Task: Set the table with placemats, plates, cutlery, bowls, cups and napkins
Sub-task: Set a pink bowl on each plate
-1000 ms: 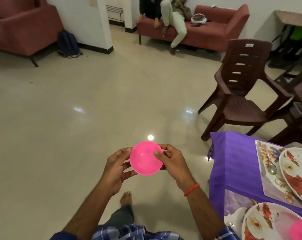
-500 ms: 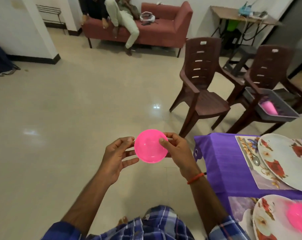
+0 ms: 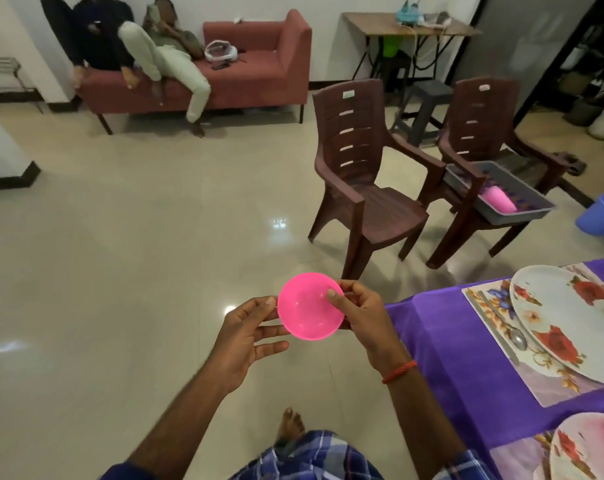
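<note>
The person stands on the floor just beside the corner of the table (image 3: pixel 442 344), which is covered with a purple cloth, and holds a pink bowl (image 3: pixel 309 308) in the air in front of the body, not yet over the table. The right hand (image 3: pixel 361 318) does the real holding. Its thumb lies inside the rim and the other fingers are curled behind the wall, so the bowl is pinched at its right side with its opening tilted toward the camera. The left hand (image 3: pixel 246 336) is open, with fingers almost straight. The thumb tip touches or nearly touches the left rim, and I cannot tell if the lower fingers reach the underside; it seems to be there only to steady the bowl. On the table a floral placemat (image 3: pixel 484 306) carries a large flowered plate (image 3: pixel 570 327), and a spoon (image 3: pixel 517 337) lies on the mat just beside the plate's left edge. No bowl stands at this place, so I judge the bowl is meant for it. A second plate (image 3: pixel 580 452) at the lower right corner bears something pink and blurred, probably a bowl already set. Further away, a grey tray (image 3: pixel 522 216) rests on a brown chair (image 3: pixel 480 109) and holds a pink cup (image 3: pixel 499 201) lying on its side, probably kept there as supply.
</note>
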Action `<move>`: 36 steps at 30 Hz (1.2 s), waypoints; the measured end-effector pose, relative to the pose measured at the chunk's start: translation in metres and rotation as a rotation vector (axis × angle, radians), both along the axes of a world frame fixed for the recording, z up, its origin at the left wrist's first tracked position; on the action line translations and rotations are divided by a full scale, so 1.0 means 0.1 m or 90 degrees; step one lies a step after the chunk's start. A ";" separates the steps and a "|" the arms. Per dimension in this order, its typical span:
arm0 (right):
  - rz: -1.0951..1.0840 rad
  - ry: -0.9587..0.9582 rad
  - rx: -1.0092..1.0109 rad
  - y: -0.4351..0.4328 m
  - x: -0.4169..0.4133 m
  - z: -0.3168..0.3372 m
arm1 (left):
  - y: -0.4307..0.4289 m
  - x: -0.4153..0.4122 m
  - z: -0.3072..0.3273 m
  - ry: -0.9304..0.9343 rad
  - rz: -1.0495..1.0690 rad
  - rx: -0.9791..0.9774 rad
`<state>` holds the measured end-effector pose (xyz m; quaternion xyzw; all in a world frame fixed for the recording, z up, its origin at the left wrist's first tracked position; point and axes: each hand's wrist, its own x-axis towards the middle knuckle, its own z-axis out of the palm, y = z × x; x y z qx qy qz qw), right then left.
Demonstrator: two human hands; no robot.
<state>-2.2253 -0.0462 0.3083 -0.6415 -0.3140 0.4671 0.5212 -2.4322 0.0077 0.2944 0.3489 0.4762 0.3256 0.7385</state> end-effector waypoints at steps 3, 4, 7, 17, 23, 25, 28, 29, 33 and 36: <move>-0.029 0.005 0.012 0.37 0.13 0.01 | 0.45 0.18 0.04 0.010 -0.025 0.019; -0.038 0.009 0.015 0.47 0.17 0.01 | 0.59 0.25 0.05 0.010 -0.031 0.023; -0.058 0.009 0.018 0.72 0.32 0.02 | 0.96 0.48 0.07 0.012 -0.053 0.031; -0.186 0.007 -0.004 1.12 0.88 -0.02 | 1.68 1.25 0.04 0.013 -0.162 0.021; -0.296 -0.003 -0.011 1.49 1.28 -0.03 | 2.27 1.84 0.05 0.004 -0.274 0.036; -0.342 0.008 -0.010 1.67 1.41 -0.01 | 2.54 2.07 0.05 -0.001 -0.307 0.034; -0.385 0.015 -0.008 1.91 1.60 0.03 | 2.89 2.37 0.10 -0.006 -0.346 0.042; -0.394 0.017 -0.008 1.97 1.66 0.04 | 2.99 2.46 0.11 -0.007 -0.360 0.044; -0.448 0.026 -0.009 2.13 1.86 0.05 | 3.33 2.78 0.10 -0.006 -0.410 0.048; -0.505 0.024 -0.004 2.18 1.93 0.00 | 3.45 2.98 0.04 -0.002 -0.434 0.035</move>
